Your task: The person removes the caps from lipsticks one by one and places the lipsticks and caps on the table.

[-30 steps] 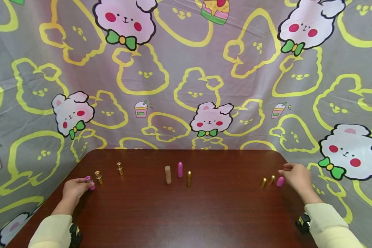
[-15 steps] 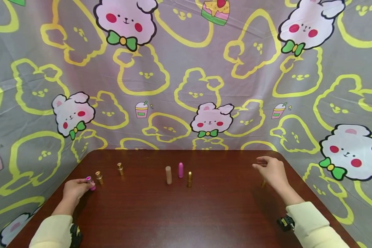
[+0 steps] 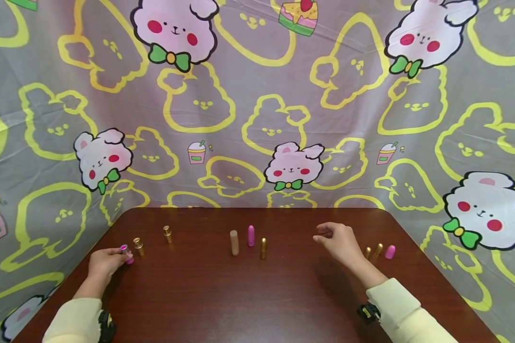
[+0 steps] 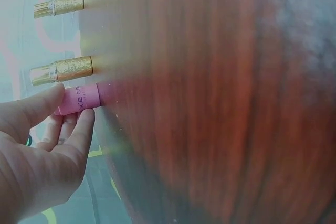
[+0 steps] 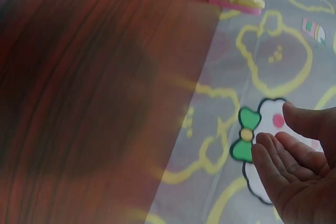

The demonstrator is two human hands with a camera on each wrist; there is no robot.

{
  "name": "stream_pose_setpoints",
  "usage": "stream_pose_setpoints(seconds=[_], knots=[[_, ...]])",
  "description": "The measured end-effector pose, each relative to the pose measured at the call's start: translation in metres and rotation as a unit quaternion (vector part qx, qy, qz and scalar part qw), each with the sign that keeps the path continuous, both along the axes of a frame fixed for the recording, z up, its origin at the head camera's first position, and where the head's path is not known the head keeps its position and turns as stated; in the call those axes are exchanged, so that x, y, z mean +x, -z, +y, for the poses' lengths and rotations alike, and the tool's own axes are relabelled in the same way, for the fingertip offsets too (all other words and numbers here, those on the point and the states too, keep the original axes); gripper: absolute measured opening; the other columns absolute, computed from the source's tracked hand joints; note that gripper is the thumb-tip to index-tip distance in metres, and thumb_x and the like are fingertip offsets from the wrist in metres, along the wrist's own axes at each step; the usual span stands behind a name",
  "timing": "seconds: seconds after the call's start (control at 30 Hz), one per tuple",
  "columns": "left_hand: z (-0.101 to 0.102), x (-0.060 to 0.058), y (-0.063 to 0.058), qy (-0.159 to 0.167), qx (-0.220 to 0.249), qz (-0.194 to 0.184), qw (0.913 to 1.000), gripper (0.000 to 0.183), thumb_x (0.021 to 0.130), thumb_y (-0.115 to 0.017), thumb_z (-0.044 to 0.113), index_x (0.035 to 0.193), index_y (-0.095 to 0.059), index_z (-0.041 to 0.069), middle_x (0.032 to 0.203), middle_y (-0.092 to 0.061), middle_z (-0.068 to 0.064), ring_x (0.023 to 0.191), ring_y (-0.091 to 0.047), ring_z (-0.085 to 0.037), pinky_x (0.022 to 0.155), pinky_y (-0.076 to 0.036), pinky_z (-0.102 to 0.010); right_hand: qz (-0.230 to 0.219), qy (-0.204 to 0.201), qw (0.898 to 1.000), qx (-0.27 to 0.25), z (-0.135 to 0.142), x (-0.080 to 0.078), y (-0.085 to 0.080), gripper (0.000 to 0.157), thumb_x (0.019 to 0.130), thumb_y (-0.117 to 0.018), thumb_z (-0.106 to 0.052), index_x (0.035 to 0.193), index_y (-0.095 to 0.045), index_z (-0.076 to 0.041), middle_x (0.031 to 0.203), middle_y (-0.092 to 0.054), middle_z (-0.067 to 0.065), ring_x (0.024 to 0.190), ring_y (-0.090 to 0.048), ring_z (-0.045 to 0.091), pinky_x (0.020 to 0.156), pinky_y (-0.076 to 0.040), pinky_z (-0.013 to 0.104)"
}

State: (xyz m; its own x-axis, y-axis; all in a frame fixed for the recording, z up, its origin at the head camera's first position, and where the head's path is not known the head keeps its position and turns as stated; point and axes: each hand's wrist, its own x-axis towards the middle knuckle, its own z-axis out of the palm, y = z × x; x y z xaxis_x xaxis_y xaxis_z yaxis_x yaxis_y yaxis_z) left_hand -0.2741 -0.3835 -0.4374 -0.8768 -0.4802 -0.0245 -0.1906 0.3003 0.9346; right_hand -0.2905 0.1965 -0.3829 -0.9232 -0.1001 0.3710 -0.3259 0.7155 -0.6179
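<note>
At the table's left side my left hand [image 3: 105, 263] pinches an uncapped pink lipstick tube [image 4: 81, 99] between thumb and fingers; printed letters show on its side. Close beside it stands a gold lipstick tube [image 3: 139, 247], with another gold tube [image 3: 167, 234] farther back. My right hand [image 3: 336, 242] hangs over the right half of the table, fingers loosely bent and nothing between them. Left of it stand a tan cylinder [image 3: 234, 243], a pink bullet-shaped lipstick [image 3: 251, 236] and a gold lipstick [image 3: 263, 248].
Two small gold caps, the front gold cap [image 3: 367, 252] and the rear gold cap [image 3: 379, 249], stand near the right edge beside a pink cap [image 3: 390, 252]. A patterned cloth [image 3: 227, 143] hangs behind the brown table [image 3: 223, 300].
My right hand has moved left from beside the pink cap at the right edge toward the middle, passing over the caps. The left hand keeps its hold on the pink lipstick tube.
</note>
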Motion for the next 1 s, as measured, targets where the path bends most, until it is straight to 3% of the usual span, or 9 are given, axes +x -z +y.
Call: stream_pose_setpoints(seconds=[0.33, 0.53, 0.77, 1.0], knots=[[0.001, 0.003, 0.001, -0.007, 0.023, 0.010, 0.9997, 0.030, 0.080, -0.068, -0.012, 0.103, -0.056, -0.028, 0.074, -0.066, -0.011, 0.059, -0.060, -0.005, 0.055, -0.054, -0.022, -0.031, -0.037, 0.998, -0.031, -0.041, -0.006, 0.011, 0.024, 0.081, -0.079, -0.009, 0.102, -0.071, 0.000, 0.097, -0.071, 0.013, 0.083, -0.068, 0.021, 0.069, -0.056, 0.036], [0.002, 0.006, -0.001, 0.002, 0.004, 0.012, 0.9999, 0.032, 0.081, -0.067, -0.012, 0.107, -0.055, -0.027, 0.082, -0.068, -0.020, 0.061, -0.059, -0.003, 0.058, -0.055, -0.024, -0.046, -0.060, 0.996, -0.043, -0.063, -0.012, 0.020, 0.023, 0.081, -0.079, -0.009, 0.101, -0.072, -0.003, 0.095, -0.071, 0.010, 0.081, -0.066, 0.017, 0.067, -0.055, 0.033], [0.003, 0.006, 0.000, 0.005, -0.005, 0.009, 0.9999, 0.034, 0.081, -0.067, -0.012, 0.108, -0.054, -0.028, 0.082, -0.067, -0.021, 0.061, -0.059, -0.003, 0.059, -0.056, -0.025, -0.063, -0.090, 0.993, -0.038, -0.084, -0.019, 0.027, 0.025, 0.081, -0.079, -0.011, 0.103, -0.071, -0.001, 0.095, -0.071, 0.010, 0.083, -0.067, 0.019, 0.070, -0.056, 0.036], [0.001, 0.005, 0.000, 0.001, -0.018, 0.009, 0.9998, 0.033, 0.080, -0.070, -0.009, 0.105, -0.057, -0.027, 0.082, -0.068, -0.021, 0.061, -0.058, -0.002, 0.055, -0.052, -0.019, -0.078, -0.107, 0.991, -0.030, -0.102, -0.027, 0.032, 0.031, 0.080, -0.080, -0.013, 0.105, -0.070, 0.001, 0.097, -0.071, 0.010, 0.089, -0.068, 0.023, 0.076, -0.056, 0.039]])
